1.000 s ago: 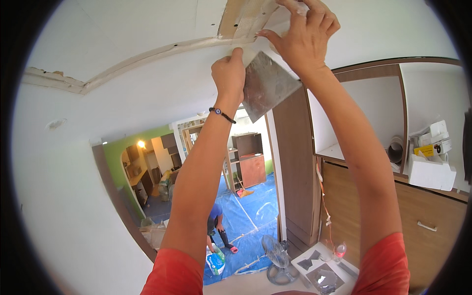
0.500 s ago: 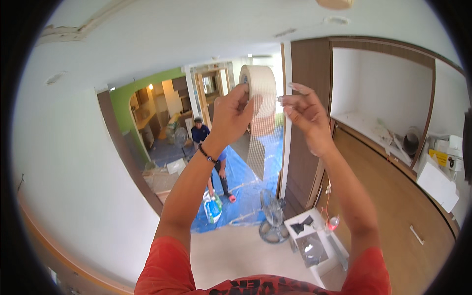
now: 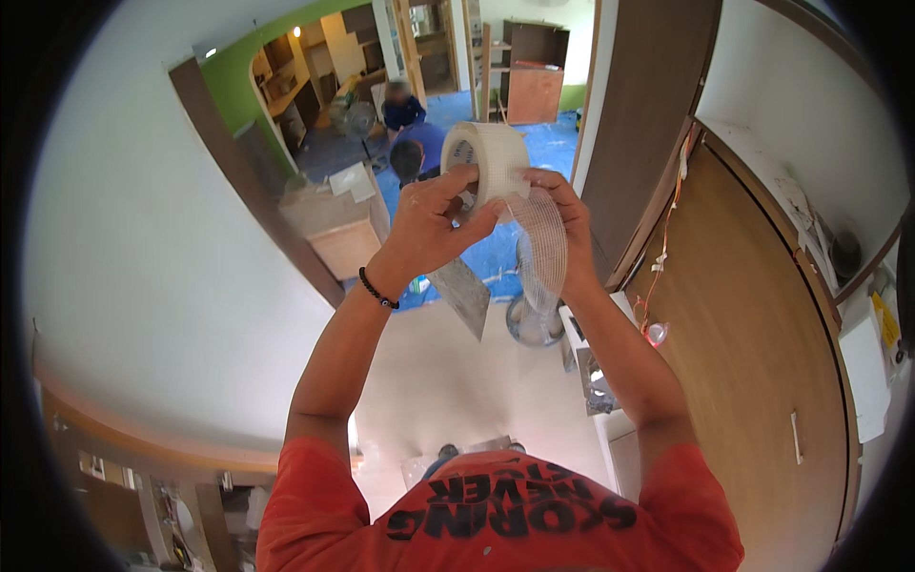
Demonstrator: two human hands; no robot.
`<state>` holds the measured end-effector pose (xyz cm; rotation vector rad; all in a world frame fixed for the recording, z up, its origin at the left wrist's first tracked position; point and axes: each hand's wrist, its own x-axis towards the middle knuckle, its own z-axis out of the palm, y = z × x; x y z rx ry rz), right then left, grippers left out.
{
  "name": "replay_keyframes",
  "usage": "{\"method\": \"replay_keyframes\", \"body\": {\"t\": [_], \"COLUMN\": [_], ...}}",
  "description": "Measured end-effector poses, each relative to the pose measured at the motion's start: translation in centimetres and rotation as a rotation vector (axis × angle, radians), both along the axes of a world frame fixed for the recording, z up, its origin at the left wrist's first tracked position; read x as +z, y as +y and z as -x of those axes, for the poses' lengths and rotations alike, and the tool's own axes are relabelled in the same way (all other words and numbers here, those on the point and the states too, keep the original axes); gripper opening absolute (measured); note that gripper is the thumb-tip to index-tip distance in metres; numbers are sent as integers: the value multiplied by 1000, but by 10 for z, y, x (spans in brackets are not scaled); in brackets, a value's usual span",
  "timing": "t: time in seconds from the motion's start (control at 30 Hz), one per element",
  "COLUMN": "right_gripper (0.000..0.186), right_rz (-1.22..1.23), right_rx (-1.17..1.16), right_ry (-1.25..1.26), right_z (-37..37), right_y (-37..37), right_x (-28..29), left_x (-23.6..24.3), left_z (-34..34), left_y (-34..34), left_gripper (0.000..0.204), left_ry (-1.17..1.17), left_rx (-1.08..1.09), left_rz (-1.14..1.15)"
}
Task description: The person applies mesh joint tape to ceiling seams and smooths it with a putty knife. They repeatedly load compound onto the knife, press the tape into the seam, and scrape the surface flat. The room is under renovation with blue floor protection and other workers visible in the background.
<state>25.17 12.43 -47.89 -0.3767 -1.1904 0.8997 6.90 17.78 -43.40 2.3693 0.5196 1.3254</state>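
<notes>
My left hand is closed around the side of a roll of white mesh tape, with fingers in its core. A loose strip of the mesh curves down from the roll. The fingers of my right hand pinch the strip close against the roll's right side. Below my left palm juts a flat grey blade, like a wide scraper; its handle is hidden, so I cannot tell how it is held.
Beyond my hands, two people are low down by a blue floor sheet. A fan and a white table stand below right. A white wall rises left, a wooden cabinet front right.
My view has tipped downward. My right hand, open and apart from the roll before, has moved in to pinch the mesh. The strip now bunches in a curve rather than hanging straight.
</notes>
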Motion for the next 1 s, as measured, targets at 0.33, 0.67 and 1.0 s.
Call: {"method": "replay_keyframes", "body": {"t": [0.33, 0.67, 1.0], "right_gripper": [27, 19, 35], "right_rz": [-56, -87, 97], "right_rx": [-145, -393, 71], "right_ry": [-27, -100, 294], "right_z": [51, 47, 66], "right_y": [31, 34, 11], "right_x": [-58, -72, -52], "left_x": [-182, -532, -510], "left_z": [133, 327, 364], "left_y": [19, -178, -104], "left_gripper": [58, 109, 98], "left_ry": [-574, -890, -984], "left_rx": [331, 853, 169], "left_rz": [886, 2132, 1935]}}
